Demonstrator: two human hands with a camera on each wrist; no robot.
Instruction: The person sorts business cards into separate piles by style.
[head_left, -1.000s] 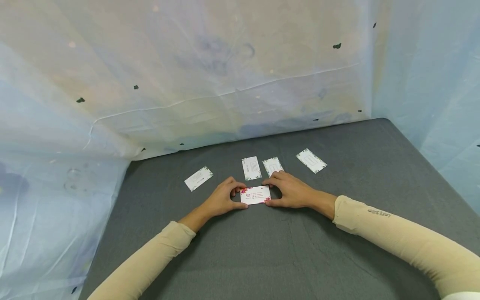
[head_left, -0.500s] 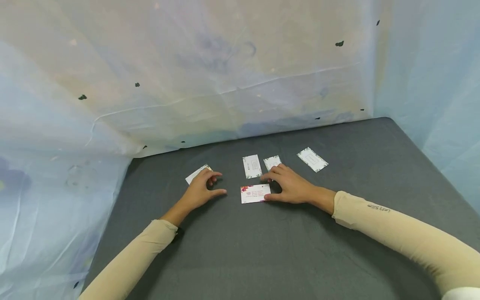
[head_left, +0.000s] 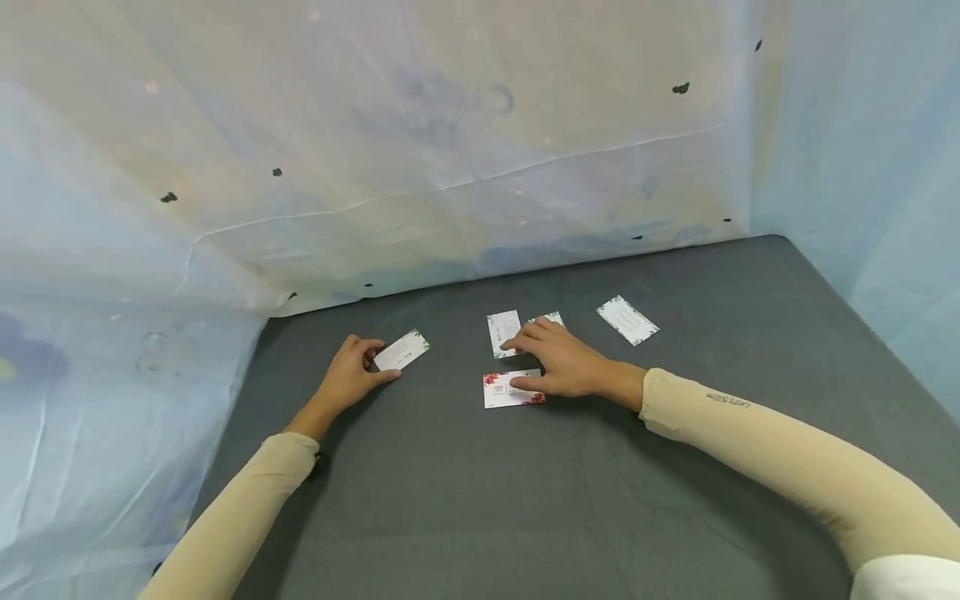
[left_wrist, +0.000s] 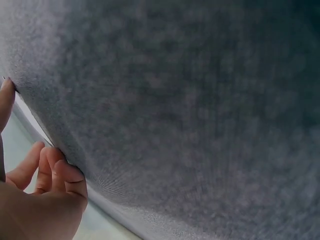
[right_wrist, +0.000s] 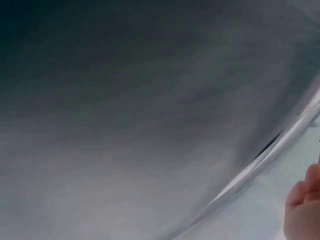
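Dark grey cloth-covered table (head_left: 600,500), pale blue-and-cream plastic sheeting (head_left: 450,150) draped behind and at both sides, small dark specks, soft even light.

Both arms outstretched, left hand (head_left: 348,377) fingers curled, right hand (head_left: 564,365) flat, palm down.

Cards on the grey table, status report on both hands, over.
Left hand pinches the leftmost card. Right hand rests on the pink-flowered card, fingers over the two cards behind. Far-right card untouched. Nothing blocking.
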